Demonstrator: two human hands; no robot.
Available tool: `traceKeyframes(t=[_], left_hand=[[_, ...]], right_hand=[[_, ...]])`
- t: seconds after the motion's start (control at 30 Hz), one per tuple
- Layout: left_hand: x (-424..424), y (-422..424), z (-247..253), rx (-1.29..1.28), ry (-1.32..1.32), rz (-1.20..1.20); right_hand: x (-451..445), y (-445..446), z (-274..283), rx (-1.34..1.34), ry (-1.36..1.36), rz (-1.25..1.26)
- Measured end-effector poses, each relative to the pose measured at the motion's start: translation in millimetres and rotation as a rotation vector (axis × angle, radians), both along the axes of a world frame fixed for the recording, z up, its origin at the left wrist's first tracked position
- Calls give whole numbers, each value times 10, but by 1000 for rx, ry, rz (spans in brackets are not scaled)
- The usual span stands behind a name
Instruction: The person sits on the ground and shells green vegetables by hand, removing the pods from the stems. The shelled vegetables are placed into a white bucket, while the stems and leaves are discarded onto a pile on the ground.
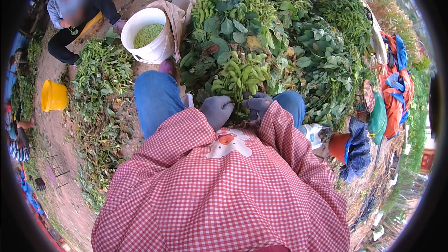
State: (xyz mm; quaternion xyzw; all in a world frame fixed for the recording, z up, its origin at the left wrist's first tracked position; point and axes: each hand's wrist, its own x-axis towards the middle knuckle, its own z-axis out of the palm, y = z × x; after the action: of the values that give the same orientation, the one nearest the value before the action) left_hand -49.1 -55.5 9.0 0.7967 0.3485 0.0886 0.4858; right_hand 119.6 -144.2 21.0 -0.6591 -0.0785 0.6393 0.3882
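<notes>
Between my knees a leafy soybean plant (241, 73) hangs thick with plump green pods. My left hand (217, 112), in a grey glove, is curled close against the left side of its stems; what lies inside the fingers is hidden. On the other side, my right hand (257, 105), gloved the same way, has its fingers bent around the lower stems. Just beyond is a large heap of cut soybean plants (231, 24), leaves and pods mixed. A white bucket (164, 50) stands past my left knee, with shelled green beans (148, 35) inside.
Another person (75, 10) sits at the upper left. Stripped plants (101, 63) lie on the ground at left, near a yellow bucket (55, 95). To the right are a white plastic bag (312, 135), an orange-red bucket (338, 148) with blue checked cloth (357, 147), and a green sack (378, 119).
</notes>
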Motion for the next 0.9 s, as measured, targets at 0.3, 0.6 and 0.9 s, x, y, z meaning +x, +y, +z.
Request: traceKeyframes(t=[0.3,0.6,0.9], left_hand=[[72,-51,-59,-248,-137,154],[16,127,143,-701,-168,70],[61,31,353,-635,-65,10]], right_hand=[[19,-3,-119,46,21,114],[-87,-199,-73,132,-120,166],[-46,-740,213,98,107,-240]])
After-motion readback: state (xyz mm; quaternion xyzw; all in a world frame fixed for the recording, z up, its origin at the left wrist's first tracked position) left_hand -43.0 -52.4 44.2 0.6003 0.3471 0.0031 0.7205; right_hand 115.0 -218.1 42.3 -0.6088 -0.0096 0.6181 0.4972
